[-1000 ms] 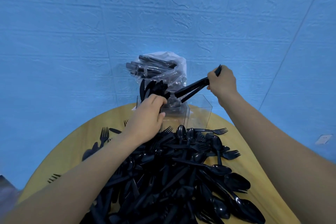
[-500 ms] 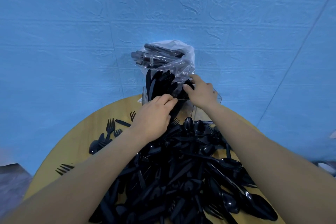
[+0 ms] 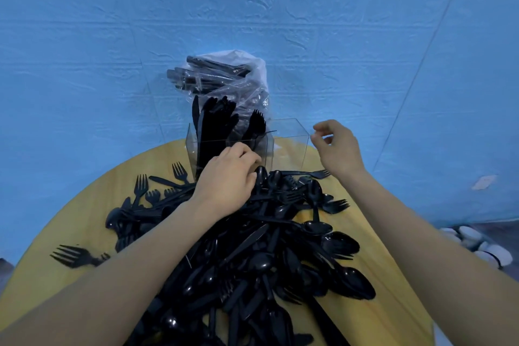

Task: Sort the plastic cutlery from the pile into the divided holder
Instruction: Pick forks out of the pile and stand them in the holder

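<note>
Two hands over a round yellow table (image 3: 70, 222). Left hand (image 3: 227, 174) with fingers (image 3: 247, 154) curled down at the far end of the pile of black cutlery (image 3: 252, 255), close against the front wall of the clear divided holder (image 3: 289, 143); fingertips hidden among the pieces, so cannot tell whether anything is gripped. Right hand (image 3: 338, 149) raised just to the right of the holder, fingers loosely bent, thumb and index tips near each other, nothing between them.

Outward from the hands: holder at the far edge of the table, against the blue wall (image 3: 112, 36). Left compartment full of upright black knives (image 3: 210, 123), middle compartment with a few upright forks (image 3: 257, 123), right compartment apparently bare. Behind the holder, a clear plastic bag (image 3: 247, 78) with more black cutlery inside. Pile of forks, spoons and knives spread from the holder toward the near edge of the table, between the two forearms. Some loose forks (image 3: 74, 255) apart from the pile on the left side. Several white round objects (image 3: 483, 247) on the floor at the right, too blurred to identify.
</note>
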Available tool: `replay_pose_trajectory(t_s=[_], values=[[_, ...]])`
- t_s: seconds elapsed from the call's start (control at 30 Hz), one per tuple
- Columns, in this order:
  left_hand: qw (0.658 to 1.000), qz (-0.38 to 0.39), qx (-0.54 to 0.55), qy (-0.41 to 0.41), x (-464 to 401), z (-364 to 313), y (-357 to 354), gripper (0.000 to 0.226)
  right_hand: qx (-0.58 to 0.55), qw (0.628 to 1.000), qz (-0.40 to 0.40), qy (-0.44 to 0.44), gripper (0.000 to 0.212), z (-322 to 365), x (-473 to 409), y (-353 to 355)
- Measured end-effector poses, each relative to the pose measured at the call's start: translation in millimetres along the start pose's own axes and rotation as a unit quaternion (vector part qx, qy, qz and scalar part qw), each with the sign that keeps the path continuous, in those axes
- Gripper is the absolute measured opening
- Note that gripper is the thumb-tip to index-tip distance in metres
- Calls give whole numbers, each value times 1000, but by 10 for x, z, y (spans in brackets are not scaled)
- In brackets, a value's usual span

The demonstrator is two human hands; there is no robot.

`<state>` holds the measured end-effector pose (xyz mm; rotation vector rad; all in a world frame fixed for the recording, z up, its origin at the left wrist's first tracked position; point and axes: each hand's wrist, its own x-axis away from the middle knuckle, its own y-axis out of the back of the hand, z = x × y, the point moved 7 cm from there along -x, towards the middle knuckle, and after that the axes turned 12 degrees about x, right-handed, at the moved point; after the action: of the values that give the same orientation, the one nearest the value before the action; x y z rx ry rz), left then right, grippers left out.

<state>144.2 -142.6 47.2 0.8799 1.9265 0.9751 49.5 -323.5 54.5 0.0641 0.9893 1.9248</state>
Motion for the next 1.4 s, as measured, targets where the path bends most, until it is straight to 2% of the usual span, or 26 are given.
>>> replay_pose_trajectory(t_s=[0.13,0.27,0.33,0.4,0.57,0.67,0.77,0.87,0.97,1.07,1.13,1.27,1.4], values=[[998,37,37,17,-48,-83,-199,26,108,990,81,-45,27,-456,3,-181],[995,59,70,29,-110,-189,-369,24,234,952,194,-34,40,-745,69,-400],[994,77,75,30,-118,-242,-434,24,265,941,209,-16,39,-772,101,-445],[992,105,58,34,-109,-265,-487,28,269,945,189,-3,34,-758,127,-432],[987,147,-11,58,-64,-187,-542,38,176,966,191,-13,25,-725,222,-326],[986,148,-22,76,-47,-147,-551,36,107,977,181,-29,21,-694,283,-209],[985,147,-25,82,-53,-170,-548,26,34,991,124,-44,9,-681,309,-68],[990,113,-1,84,-58,-174,-493,8,-36,997,40,-58,4,-663,311,153],[993,59,41,90,-72,-149,-374,16,-162,984,-24,-67,13,-609,358,382],[991,11,96,87,-102,-124,-226,19,-267,963,11,-40,21,-469,444,456],[985,14,153,75,-116,-138,-174,18,-288,956,59,-14,19,-352,515,439],[964,46,257,54,-135,-258,-115,23,-257,959,117,16,13,-140,602,391],[936,71,339,55,-90,-406,-140,35,-227,969,99,15,16,2,617,338]])
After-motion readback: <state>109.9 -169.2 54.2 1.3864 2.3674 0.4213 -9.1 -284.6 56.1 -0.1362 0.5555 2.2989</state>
